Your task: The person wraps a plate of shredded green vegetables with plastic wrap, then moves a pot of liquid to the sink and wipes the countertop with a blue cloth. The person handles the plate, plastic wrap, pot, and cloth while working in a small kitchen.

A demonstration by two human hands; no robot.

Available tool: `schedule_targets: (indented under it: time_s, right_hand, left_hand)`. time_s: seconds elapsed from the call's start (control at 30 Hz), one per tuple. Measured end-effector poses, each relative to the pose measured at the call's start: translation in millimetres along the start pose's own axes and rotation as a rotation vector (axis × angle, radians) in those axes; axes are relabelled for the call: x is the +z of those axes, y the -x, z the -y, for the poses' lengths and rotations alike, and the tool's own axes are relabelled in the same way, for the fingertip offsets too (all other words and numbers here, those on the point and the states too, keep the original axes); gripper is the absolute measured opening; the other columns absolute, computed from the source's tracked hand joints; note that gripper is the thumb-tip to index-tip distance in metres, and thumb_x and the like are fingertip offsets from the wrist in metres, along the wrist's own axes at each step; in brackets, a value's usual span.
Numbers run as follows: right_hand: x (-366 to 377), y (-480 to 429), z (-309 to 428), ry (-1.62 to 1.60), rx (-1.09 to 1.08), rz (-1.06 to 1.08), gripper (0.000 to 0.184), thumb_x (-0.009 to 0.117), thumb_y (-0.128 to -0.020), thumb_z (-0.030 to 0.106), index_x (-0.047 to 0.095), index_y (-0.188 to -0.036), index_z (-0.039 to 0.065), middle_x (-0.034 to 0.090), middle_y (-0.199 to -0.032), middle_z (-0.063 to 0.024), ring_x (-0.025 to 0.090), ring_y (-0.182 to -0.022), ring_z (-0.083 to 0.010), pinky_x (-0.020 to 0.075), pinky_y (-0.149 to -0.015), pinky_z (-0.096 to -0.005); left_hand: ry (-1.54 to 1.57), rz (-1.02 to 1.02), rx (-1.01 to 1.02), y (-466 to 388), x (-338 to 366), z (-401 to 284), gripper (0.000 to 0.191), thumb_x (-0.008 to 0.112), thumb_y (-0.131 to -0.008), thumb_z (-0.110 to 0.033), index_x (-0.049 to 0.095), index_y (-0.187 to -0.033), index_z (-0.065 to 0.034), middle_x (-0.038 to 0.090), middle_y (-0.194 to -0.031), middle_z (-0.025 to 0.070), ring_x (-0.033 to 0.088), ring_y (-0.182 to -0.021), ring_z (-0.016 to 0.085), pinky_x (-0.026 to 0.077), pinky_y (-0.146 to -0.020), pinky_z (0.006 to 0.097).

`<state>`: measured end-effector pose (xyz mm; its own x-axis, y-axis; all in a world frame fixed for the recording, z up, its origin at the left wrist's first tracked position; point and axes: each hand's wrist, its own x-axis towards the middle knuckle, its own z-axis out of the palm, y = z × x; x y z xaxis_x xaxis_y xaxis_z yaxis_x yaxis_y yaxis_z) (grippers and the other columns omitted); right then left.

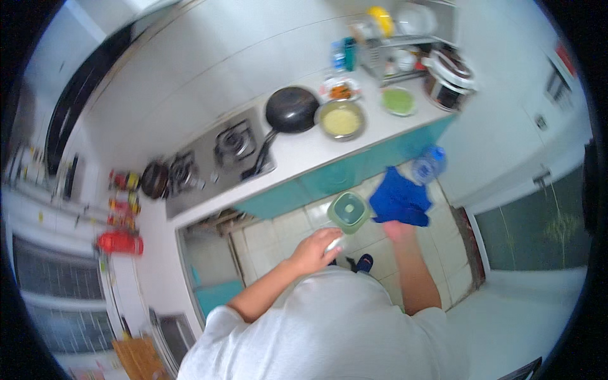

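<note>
My left hand [316, 251] is curled around a small pale object [335, 243], partly hidden by the fingers. Just beyond it is a green square container with a translucent lid [350, 212]. Whether the pale object is part of this container, I cannot tell. My right hand [399, 231], blurred, grips the lower edge of a bright blue cloth [400, 197], which spreads out above the tiled floor. Both hands are in front of my body, lower than the worktop.
Along the white worktop [304, 156] stand a gas hob [204, 175], a black wok [293, 110], a metal bowl of pale yellow food [341, 121], a plate of green food [399, 101] and a rice cooker [449, 80]. A large water bottle [429, 164] stands by the teal cabinets [342, 171].
</note>
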<state>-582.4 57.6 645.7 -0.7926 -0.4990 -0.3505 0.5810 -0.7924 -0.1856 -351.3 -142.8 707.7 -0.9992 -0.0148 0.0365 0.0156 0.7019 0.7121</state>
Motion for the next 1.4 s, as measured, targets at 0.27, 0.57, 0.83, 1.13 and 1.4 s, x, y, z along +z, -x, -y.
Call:
schedule_targets:
  time_s: [0.27, 0.57, 0.83, 1.13, 1.4]
  right_hand:
    - [-69.7, 45.8, -10.7, 0.352, 0.229, -0.111, 0.061, 0.048, -0.107, 0.060, 0.066, -0.129, 0.006, 0.069, -0.135, -0.0094, 0.064, -0.124, -0.0285, 0.0459, -0.114, -0.0433]
    - [-77.6, -126.1, -173.7, 1.499, -0.359, 0.206, 0.052, 0.065, -0.092, 0.016, 0.052, -0.140, 0.000, 0.055, -0.136, -0.0151, 0.052, -0.129, -0.0300, 0.0383, -0.114, -0.0431]
    - [-19.1, -274.9, -374.5, 2.603, -0.517, 1.011, 0.065, 0.047, -0.097, 0.020, 0.039, -0.158, -0.002, 0.032, -0.170, -0.0186, 0.024, -0.160, -0.0340, 0.0142, -0.130, -0.0521]
    - [-65.6, -361.3, -148.8, 2.610, -0.910, 1.307, 0.054, 0.046, -0.102, 0.021, 0.049, -0.153, 0.007, 0.041, -0.166, -0.0115, 0.035, -0.155, -0.0278, 0.0205, -0.129, -0.0477]
    - [-98.3, -469.1, 126.7, 2.549, -0.893, 1.327, 0.054, 0.048, -0.099, 0.019, 0.051, -0.152, 0.011, 0.044, -0.165, -0.0061, 0.036, -0.155, -0.0221, 0.0212, -0.130, -0.0453]
  left_hand:
    - [-0.272, 0.469, -0.796, 221.6, 44.4, 179.7, 0.052, 0.065, -0.097, -0.041, 0.066, -0.131, -0.0018, 0.068, -0.128, 0.0233, 0.066, -0.116, 0.042, 0.054, -0.100, 0.0499]
    - [-0.008, 0.359, -0.921, 448.5, 196.9, 204.0, 0.040, 0.060, -0.095, -0.040, 0.074, -0.104, -0.0041, 0.073, -0.107, 0.0242, 0.070, -0.101, 0.046, 0.056, -0.092, 0.0526]
    - [-0.238, 0.475, -0.617, 465.5, 265.5, 143.5, 0.027, 0.059, -0.096, -0.026, 0.076, -0.107, -0.0090, 0.076, -0.111, 0.0148, 0.073, -0.095, 0.039, 0.057, -0.085, 0.0533]
    - [-0.206, 0.433, -0.637, 295.5, 260.0, 157.9, 0.026, 0.073, -0.086, -0.023, 0.067, -0.106, -0.0077, 0.071, -0.101, 0.0130, 0.069, -0.089, 0.036, 0.057, -0.074, 0.0509]
    - [0.680, 0.008, -1.499, 43.5, 238.9, 126.6, 0.033, 0.061, -0.106, -0.030, 0.070, -0.109, 0.0017, 0.076, -0.092, 0.0089, 0.074, -0.087, 0.020, 0.057, -0.075, 0.0353]
